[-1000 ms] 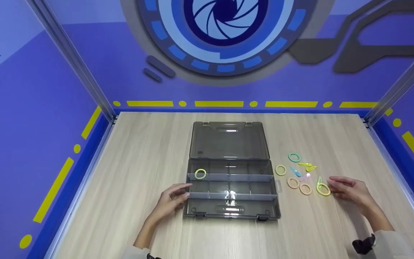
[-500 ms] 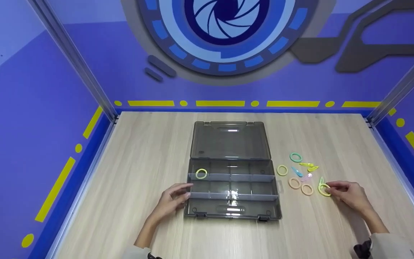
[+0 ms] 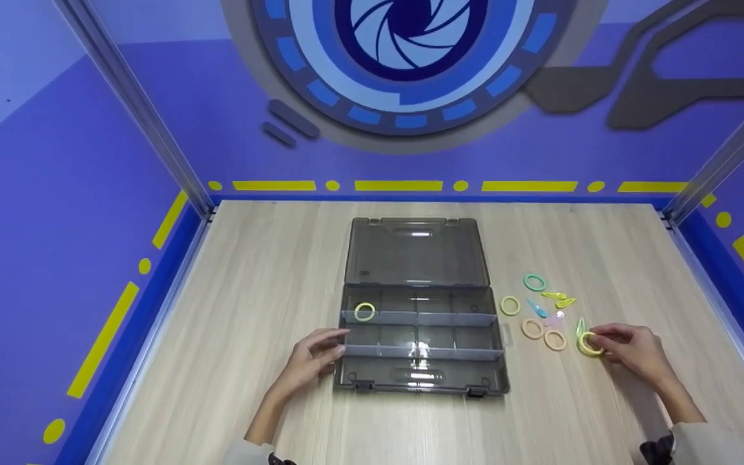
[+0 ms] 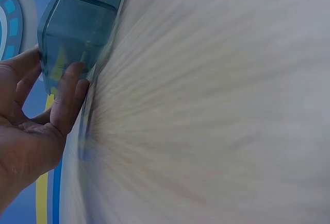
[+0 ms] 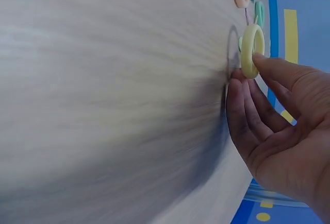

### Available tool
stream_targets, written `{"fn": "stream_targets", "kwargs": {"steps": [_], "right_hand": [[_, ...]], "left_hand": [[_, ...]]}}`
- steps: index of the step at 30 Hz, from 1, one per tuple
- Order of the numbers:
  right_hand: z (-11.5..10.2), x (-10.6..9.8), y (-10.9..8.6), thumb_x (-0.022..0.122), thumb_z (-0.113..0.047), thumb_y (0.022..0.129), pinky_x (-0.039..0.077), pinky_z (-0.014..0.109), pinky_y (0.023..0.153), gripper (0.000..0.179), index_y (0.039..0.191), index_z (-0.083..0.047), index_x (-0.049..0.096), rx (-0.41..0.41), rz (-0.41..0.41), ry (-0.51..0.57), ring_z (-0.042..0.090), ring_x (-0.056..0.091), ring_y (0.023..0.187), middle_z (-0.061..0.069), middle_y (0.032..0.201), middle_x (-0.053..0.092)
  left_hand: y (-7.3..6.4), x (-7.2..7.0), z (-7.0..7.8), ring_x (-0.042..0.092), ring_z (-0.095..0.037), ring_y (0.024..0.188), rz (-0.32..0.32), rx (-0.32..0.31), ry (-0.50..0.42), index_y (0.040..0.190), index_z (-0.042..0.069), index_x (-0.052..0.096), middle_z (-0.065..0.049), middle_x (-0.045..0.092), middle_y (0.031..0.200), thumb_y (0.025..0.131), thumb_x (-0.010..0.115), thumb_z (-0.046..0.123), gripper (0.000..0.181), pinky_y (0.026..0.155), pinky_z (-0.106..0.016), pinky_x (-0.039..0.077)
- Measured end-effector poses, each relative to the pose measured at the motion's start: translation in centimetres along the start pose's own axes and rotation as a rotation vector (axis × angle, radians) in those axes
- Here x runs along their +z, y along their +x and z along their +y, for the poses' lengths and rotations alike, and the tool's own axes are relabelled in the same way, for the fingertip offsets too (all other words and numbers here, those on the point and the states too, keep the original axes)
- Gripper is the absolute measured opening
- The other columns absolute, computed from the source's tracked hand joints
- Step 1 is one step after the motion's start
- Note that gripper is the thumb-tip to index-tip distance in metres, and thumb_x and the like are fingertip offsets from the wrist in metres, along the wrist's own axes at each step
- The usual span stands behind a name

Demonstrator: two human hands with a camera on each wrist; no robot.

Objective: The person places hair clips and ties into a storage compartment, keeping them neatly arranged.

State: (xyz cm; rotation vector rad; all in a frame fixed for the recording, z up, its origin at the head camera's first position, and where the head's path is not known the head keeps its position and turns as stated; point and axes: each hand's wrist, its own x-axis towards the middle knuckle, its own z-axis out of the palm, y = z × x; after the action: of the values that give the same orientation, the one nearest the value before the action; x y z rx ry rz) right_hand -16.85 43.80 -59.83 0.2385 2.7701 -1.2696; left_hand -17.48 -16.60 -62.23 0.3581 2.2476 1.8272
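A smoky clear compartment box [image 3: 382, 371] lies with its lid [image 3: 416, 252] laid back. My left hand [image 3: 310, 358] holds the box's left wall, a fingertip over the rim; the left wrist view shows the hand [image 4: 46, 110] at the box end [image 4: 77, 28]. My right hand [image 3: 633, 352] pinches a yellow hair tie [image 3: 582, 345] between thumb and fingers. In the right wrist view this hair tie [image 5: 246, 54] stands on edge at the fingertips. A green snap hair clip [image 3: 580, 325] lies just beyond it. Another yellow hair tie [image 3: 365, 312] is in the box's back left compartment.
Right of the box lie peach hair ties [image 3: 555, 340], a pale yellow one [image 3: 510, 305] and a green one [image 3: 535, 282]. Among them are blue [image 3: 537, 308], pink [image 3: 556, 318] and yellow [image 3: 564, 302] snap clips. Blue panels wall in the wooden table [image 3: 268, 258].
My right hand has closed its fingers on the yellow hair tie and shifted it slightly toward me, baring more of the green clip. My left hand stays at the box.
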Motion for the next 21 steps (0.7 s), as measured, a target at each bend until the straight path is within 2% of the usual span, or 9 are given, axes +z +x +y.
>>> {"fn": "stream_targets", "kwargs": {"steps": [3, 9, 11, 16, 21], "right_hand": [[-0.4, -0.3, 0.0, 0.073, -0.016, 0.095, 0.059, 0.025, 0.063, 0.035, 0.118, 0.01, 0.07, 0.017, -0.041, 0.06, 0.002, 0.069, 0.073, 0.008, 0.098, 0.079], [-1.1, -0.7, 0.2, 0.073, -0.014, 0.095, 0.06, 0.025, 0.068, 0.04, 0.123, 0.015, 0.065, 0.036, -0.097, 0.2, 0.001, 0.071, 0.079, -0.015, 0.094, 0.076], [-1.4, -0.8, 0.3, 0.073, -0.013, 0.095, 0.061, 0.025, 0.07, 0.042, 0.124, 0.016, 0.063, 0.03, -0.101, 0.241, 0.001, 0.072, 0.08, -0.019, 0.093, 0.075], [-2.2, -1.3, 0.4, 0.071, -0.009, 0.096, 0.061, 0.026, 0.074, 0.041, 0.125, 0.018, 0.061, 0.021, -0.126, 0.352, 0.002, 0.074, 0.085, -0.017, 0.094, 0.076], [-3.3, -1.8, 0.4, 0.068, -0.004, 0.097, 0.061, 0.029, 0.077, 0.032, 0.123, 0.014, 0.065, 0.027, -0.166, 0.471, 0.005, 0.075, 0.087, -0.011, 0.096, 0.078]], "left_hand": [[0.0, 0.0, 0.0, 0.056, -0.04, 0.129, 0.002, 0.0, -0.01, 0.137, 0.004, 0.063, -0.021, 0.056, 0.141, 0.099, 0.067, 0.015, 0.04, 0.099, -0.02, 0.049], [-0.2, -0.1, -0.2, 0.057, -0.034, 0.125, -0.002, -0.03, -0.023, 0.138, 0.004, 0.062, -0.021, 0.055, 0.142, 0.099, 0.068, 0.016, 0.041, 0.092, -0.023, 0.052], [-0.3, -0.1, -0.2, 0.057, -0.03, 0.124, -0.006, -0.041, -0.02, 0.138, 0.005, 0.062, -0.02, 0.054, 0.142, 0.099, 0.067, 0.017, 0.041, 0.089, -0.024, 0.053], [-0.1, -0.1, -0.1, 0.057, -0.025, 0.121, -0.009, -0.055, -0.015, 0.138, 0.005, 0.062, -0.02, 0.055, 0.141, 0.099, 0.068, 0.02, 0.042, 0.087, -0.026, 0.054], [0.0, -0.1, 0.0, 0.059, -0.022, 0.118, -0.01, -0.043, -0.02, 0.138, 0.003, 0.062, -0.022, 0.056, 0.14, 0.099, 0.068, 0.018, 0.042, 0.084, -0.026, 0.055]]}}
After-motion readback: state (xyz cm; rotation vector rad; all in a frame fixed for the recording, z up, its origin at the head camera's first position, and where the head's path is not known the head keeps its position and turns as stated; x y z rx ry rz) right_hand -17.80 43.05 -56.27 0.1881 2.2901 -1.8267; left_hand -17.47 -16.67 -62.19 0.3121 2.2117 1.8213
